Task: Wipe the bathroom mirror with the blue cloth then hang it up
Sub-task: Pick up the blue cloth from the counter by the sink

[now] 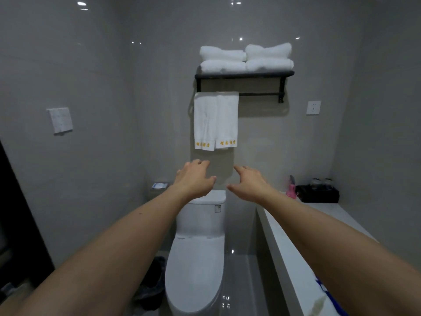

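Note:
My left hand point(196, 176) and my right hand point(249, 182) are stretched out side by side over the toilet, fingers apart and holding nothing. Above them a black towel rack point(262, 74) hangs on the far wall, with two white towels point(215, 120) draped over its bar on the left; the right part of the bar is bare. A strip of blue cloth point(328, 295) shows on the counter at the lower right, mostly hidden under my right forearm. No mirror is in view.
Folded white towels point(246, 58) are stacked on top of the rack. A white toilet point(198, 252) stands below my hands, with a dark bin point(152, 283) to its left. The white counter point(296, 236) runs along the right, carrying a pink bottle point(291, 190) and a black tray point(317, 193).

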### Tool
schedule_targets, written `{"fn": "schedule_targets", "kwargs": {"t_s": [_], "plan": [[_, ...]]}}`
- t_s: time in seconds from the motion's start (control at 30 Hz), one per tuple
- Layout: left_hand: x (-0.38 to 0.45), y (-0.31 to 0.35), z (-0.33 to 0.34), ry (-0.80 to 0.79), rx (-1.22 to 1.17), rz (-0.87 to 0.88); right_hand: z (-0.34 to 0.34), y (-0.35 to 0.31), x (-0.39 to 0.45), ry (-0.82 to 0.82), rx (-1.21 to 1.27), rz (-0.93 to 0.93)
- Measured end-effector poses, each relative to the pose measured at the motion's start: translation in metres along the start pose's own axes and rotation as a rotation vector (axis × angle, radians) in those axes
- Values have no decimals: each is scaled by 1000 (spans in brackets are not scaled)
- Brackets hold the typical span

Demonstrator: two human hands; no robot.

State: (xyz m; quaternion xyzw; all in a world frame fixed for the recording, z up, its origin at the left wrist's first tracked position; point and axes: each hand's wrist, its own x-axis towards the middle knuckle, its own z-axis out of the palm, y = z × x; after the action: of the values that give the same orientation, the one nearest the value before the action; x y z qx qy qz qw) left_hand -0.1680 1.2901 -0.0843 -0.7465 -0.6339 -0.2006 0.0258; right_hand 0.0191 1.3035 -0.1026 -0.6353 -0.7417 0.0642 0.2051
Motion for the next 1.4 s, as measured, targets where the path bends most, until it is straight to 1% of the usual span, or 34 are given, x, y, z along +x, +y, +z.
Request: {"fn": "schedule_targets", "kwargs": {"t_s": [0.23,0.5,0.8,1.1,1.27,1.4], "plan": [[88,-1,38,21,7,-9,6,35,90,36,9,-42],[203,22,65,33,-6,-20,-12,91,199,59,16,-32],[288,51,111,-22,-29,42,-6,159,269,61,11,51],[360,83,160,-77,-64,223,1,215,293,67,-52,212],[394,114,188,-122,-107,390,-6,245,279,110,-78,373],[415,155,203,-141,-165,545,-21,268,259,158,-125,536]]}}
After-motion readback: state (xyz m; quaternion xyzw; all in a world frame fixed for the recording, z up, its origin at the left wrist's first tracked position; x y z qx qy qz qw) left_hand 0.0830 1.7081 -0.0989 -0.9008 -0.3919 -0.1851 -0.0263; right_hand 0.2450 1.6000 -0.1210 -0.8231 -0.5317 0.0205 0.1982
